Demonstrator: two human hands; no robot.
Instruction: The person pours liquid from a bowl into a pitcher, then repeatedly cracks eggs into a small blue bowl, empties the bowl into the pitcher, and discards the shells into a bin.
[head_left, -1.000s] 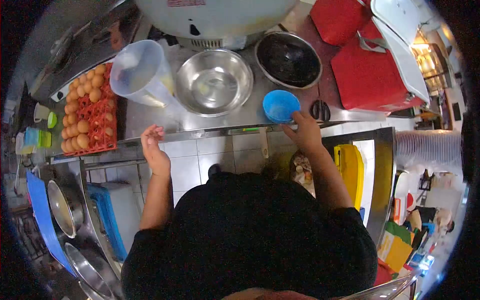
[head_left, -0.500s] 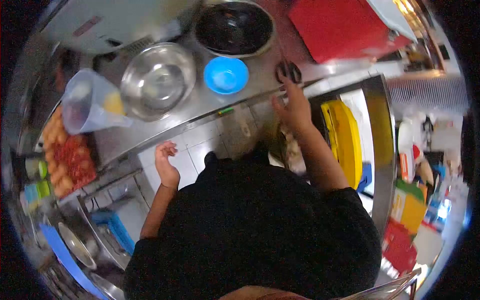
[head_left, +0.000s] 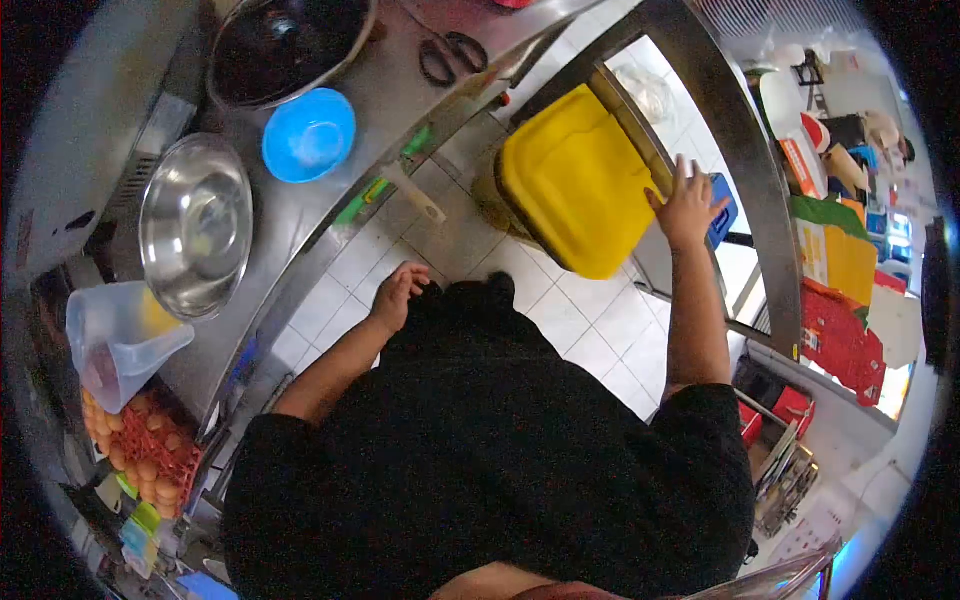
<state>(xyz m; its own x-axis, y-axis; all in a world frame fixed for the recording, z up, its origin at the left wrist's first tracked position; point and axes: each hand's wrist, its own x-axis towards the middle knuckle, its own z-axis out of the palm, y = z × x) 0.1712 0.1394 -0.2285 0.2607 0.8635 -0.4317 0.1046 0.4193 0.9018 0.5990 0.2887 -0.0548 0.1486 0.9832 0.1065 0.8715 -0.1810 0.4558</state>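
Note:
My right hand (head_left: 687,207) is empty, its fingers spread beside the right edge of a yellow bin lid (head_left: 580,180). The lid's square top faces up, and it sits over a bin standing on the floor. Low in front of my body, my left hand (head_left: 402,295) hangs with loosely bent fingers and nothing in it. Past it, on the steel counter (head_left: 390,130), lie black-handled scissors (head_left: 453,60). A light blue bowl (head_left: 309,136) is there too, next to a shiny steel bowl (head_left: 197,225).
A large dark-filled pan (head_left: 290,45) stands at the counter's far side. To the left are a clear plastic jug (head_left: 120,340) and a red tray of eggs (head_left: 150,450). White floor tiles (head_left: 600,320) surround my feet. A steel frame (head_left: 775,200) borders the right, with cardboard boxes (head_left: 840,260) beyond.
My right hand has left the scissors on the counter and moved to the yellow bin lid. The view has turned right. My left hand stays empty near my body.

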